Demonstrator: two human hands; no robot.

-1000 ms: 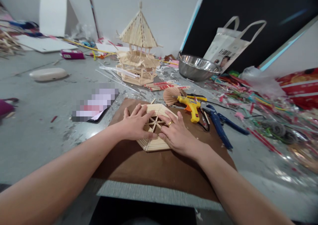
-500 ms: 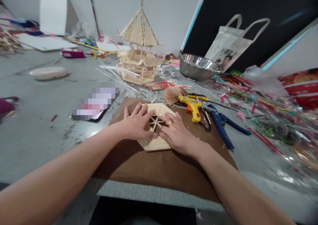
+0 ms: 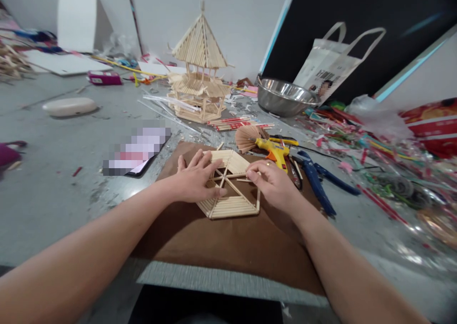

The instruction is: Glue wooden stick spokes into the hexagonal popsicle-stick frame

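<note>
A six-sided panel of pale wooden sticks (image 3: 233,208) lies on a brown sheet (image 3: 221,248), with spokes meeting at its middle. Several of its sections are filled with rows of sticks; the right-hand one shows a gap. My left hand (image 3: 196,176) rests flat over the panel's left side, fingers spread. At the right edge, my right hand (image 3: 273,183) is closed, thumb and fingertips pinched together by a spoke; what they hold, if anything, I cannot make out. A short thin stick (image 3: 243,180) lies beside those fingertips, inside the gap.
Behind my right hand lie a yellow glue gun (image 3: 274,151) and blue-handled pliers (image 3: 317,183). A stick-built pavilion (image 3: 200,76) stands at the back, near a steel bowl (image 3: 285,97). A phone (image 3: 143,147) lies to the left. Plastic scraps (image 3: 400,186) cover the right side.
My right hand has moved right, off the panel's middle to its right edge, and its fingers have drawn into a pinch. The left hand stays in place.
</note>
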